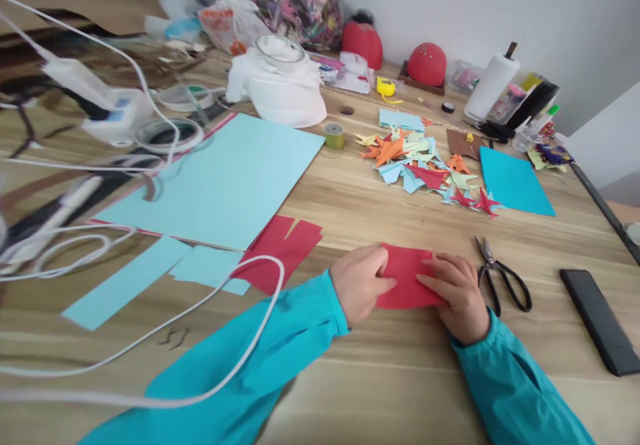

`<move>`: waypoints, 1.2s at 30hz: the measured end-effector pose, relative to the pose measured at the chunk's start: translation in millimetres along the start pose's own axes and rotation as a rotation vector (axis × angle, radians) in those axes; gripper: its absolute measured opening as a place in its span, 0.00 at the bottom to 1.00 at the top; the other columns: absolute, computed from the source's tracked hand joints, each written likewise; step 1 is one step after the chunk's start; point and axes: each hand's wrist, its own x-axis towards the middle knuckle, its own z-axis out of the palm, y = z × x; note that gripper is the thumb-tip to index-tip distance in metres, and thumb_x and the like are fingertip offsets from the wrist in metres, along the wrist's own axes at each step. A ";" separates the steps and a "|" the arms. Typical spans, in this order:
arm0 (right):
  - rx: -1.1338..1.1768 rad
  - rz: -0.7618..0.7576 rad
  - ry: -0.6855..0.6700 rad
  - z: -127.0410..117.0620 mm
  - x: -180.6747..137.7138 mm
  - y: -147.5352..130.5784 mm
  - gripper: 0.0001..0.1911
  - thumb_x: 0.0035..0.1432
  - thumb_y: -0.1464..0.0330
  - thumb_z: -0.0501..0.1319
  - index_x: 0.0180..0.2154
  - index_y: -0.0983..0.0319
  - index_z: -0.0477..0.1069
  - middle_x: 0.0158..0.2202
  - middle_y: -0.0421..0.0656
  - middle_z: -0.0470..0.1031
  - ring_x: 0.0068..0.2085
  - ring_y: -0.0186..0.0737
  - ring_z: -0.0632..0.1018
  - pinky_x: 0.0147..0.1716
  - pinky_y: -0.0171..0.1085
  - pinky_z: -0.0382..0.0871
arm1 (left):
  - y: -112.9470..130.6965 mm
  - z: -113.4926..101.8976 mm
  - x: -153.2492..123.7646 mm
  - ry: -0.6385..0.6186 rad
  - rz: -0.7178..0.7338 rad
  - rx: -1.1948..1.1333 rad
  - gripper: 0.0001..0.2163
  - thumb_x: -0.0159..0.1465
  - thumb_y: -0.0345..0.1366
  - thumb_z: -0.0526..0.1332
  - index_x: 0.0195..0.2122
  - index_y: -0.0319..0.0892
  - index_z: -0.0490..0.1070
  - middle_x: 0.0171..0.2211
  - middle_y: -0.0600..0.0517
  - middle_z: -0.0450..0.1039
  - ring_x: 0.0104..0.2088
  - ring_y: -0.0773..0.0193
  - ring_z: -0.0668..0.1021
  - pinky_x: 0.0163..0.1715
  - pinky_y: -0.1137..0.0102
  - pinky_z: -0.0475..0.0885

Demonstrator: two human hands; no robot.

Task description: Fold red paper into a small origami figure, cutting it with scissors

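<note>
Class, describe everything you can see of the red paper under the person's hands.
The red paper is a thin, matte sheet, seemingly folded into a rough rectangle, lying flat on the wooden table. The left hand covers its left edge and the right hand rests its fingers on its right side, so both ends are hidden. Black scissors lie just to its right, not touching it.

Low in the frame's middle, the left hand (359, 289) and right hand (460, 296) press flat on a red paper (407, 278) lying on the desk (380, 378). Black scissors (501, 277) lie just right of them, with a dark phone (600, 319) at the far right. A pile of folded paper shapes (425, 168) sits above, in the upper middle.
</note>
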 end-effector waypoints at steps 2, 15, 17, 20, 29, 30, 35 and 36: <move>0.001 0.019 -0.066 1.0 0.3 0.6 0.17 0.50 0.78 0.57 0.38 0.56 0.76 0.43 0.44 0.76 0.49 0.49 0.70 0.50 0.53 0.57 | -0.3 2.4 -1.1 -0.035 0.003 0.053 0.10 0.54 0.30 0.54 0.28 0.41 0.76 0.28 0.47 0.63 0.30 0.60 0.65 0.28 0.66 0.64; 0.081 0.250 -0.103 -6.6 2.9 -9.8 0.06 0.56 0.70 0.59 0.31 0.56 0.74 0.42 0.42 0.76 0.52 0.48 0.69 0.55 0.57 0.48 | -0.5 11.2 -7.4 0.175 -0.159 -0.232 0.08 0.59 0.30 0.55 0.27 0.40 0.73 0.33 0.50 0.76 0.33 0.61 0.69 0.34 0.64 0.67; 0.093 0.301 -0.095 -6.9 3.9 -11.8 0.06 0.57 0.70 0.59 0.30 0.57 0.74 0.40 0.42 0.77 0.51 0.48 0.70 0.55 0.56 0.49 | 1.9 12.5 -6.9 0.205 -0.253 -0.305 0.09 0.61 0.31 0.55 0.26 0.40 0.72 0.30 0.51 0.75 0.32 0.62 0.69 0.33 0.65 0.67; 0.098 0.362 -0.099 -7.0 5.4 -13.8 0.06 0.56 0.68 0.59 0.29 0.58 0.74 0.37 0.42 0.78 0.48 0.48 0.71 0.55 0.56 0.49 | 6.9 15.0 -6.4 0.242 -0.368 -0.379 0.08 0.61 0.31 0.55 0.27 0.40 0.71 0.29 0.51 0.74 0.31 0.63 0.69 0.32 0.66 0.67; 0.077 0.458 -0.048 -1.8 8.0 -17.0 0.10 0.57 0.69 0.58 0.23 0.60 0.66 0.35 0.43 0.75 0.42 0.44 0.73 0.51 0.53 0.54 | 16.1 13.9 -6.5 0.302 -0.519 -0.230 0.08 0.61 0.31 0.56 0.25 0.39 0.70 0.31 0.49 0.71 0.33 0.61 0.68 0.33 0.64 0.65; 0.086 0.464 -0.032 -1.6 8.0 -17.3 0.10 0.57 0.69 0.58 0.24 0.60 0.66 0.33 0.42 0.74 0.42 0.44 0.73 0.51 0.52 0.55 | 16.2 13.9 -6.2 0.296 -0.523 -0.215 0.09 0.61 0.31 0.56 0.24 0.39 0.69 0.30 0.49 0.70 0.32 0.61 0.67 0.32 0.64 0.64; 0.072 0.480 0.025 -0.7 8.5 -18.4 0.05 0.55 0.69 0.61 0.27 0.60 0.67 0.30 0.42 0.75 0.42 0.45 0.74 0.51 0.53 0.56 | 17.6 16.1 -5.2 0.283 -0.534 -0.160 0.11 0.61 0.32 0.55 0.22 0.39 0.66 0.27 0.49 0.69 0.30 0.62 0.66 0.31 0.65 0.63; 0.058 0.491 0.035 -0.1 8.5 -18.6 0.06 0.55 0.69 0.61 0.27 0.60 0.66 0.30 0.42 0.75 0.42 0.45 0.74 0.51 0.53 0.56 | 17.9 16.6 -5.2 0.276 -0.535 -0.149 0.11 0.62 0.33 0.55 0.21 0.39 0.66 0.26 0.49 0.68 0.29 0.62 0.66 0.30 0.65 0.63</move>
